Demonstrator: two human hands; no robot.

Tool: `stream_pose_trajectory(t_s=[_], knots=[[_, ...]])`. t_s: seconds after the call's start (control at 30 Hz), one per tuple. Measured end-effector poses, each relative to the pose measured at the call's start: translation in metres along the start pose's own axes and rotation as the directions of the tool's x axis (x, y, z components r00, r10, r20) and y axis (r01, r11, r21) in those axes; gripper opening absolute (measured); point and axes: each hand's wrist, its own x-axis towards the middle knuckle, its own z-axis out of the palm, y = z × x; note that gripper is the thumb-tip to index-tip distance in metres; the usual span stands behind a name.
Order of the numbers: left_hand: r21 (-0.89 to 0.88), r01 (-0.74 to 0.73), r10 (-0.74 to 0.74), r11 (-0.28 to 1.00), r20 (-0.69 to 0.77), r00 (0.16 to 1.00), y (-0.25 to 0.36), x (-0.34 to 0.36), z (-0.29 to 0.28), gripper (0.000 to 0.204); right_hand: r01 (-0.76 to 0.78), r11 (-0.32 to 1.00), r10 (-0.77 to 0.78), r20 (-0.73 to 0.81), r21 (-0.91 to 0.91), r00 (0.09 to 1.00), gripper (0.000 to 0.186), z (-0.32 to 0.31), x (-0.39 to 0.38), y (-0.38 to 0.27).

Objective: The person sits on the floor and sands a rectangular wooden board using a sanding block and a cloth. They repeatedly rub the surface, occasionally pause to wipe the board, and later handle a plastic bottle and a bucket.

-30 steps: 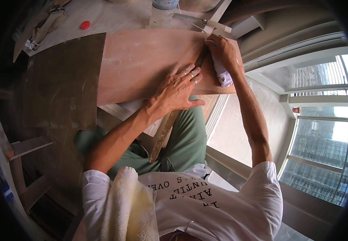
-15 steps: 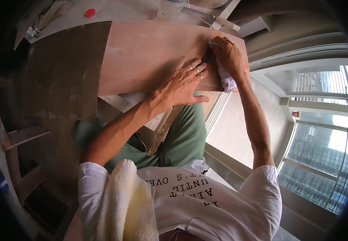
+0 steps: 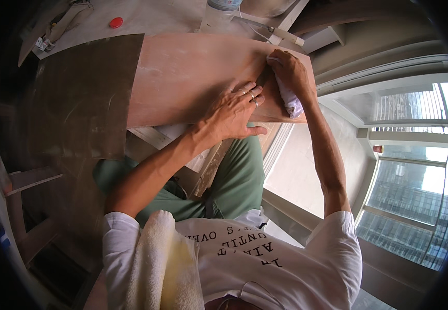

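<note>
A reddish-brown wooden board point(image 3: 182, 72) lies across in front of me, with pale dusty smears over its surface. My left hand point(image 3: 234, 111) rests open on its near edge, fingers spread and rings on some of them; the thumb points right, off the edge. Toward the board's right end, my right hand point(image 3: 292, 72) is closed around a bunched white cloth point(image 3: 289, 98) and presses it to the wood. A darker wet-looking streak point(image 3: 261, 72) shows on the surface between the two hands.
A dark brown panel point(image 3: 79, 98) adjoins the board on the left. Behind are a red lid point(image 3: 116, 22), a clear plastic container point(image 3: 216, 18) and a tool with a pale handle point(image 3: 288, 36). A window point(image 3: 410, 181) is at right; a towel point(image 3: 154, 258) hangs over my shoulder.
The view has shifted slightly, so the board sits a little lower in it. My right hand and the cloth have barely moved along the board; my left hand stays in place.
</note>
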Motion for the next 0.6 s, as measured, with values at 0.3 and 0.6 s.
stream_pose_trajectory(t_s=[0.3,0.6], knots=[[0.0,-0.019,0.019,1.0,-0.007,1.0,-0.001,0.002,0.001,0.084,-0.111,0.985,0.116,0.035,-0.131,0.993,0.027,-0.012,0.026,0.012],[0.003,-0.009,0.009,1.0,0.013,1.0,0.004,0.0,-0.004,0.085,-0.17,0.982,0.173,0.031,-0.078,0.985,0.032,-0.015,0.024,0.005]])
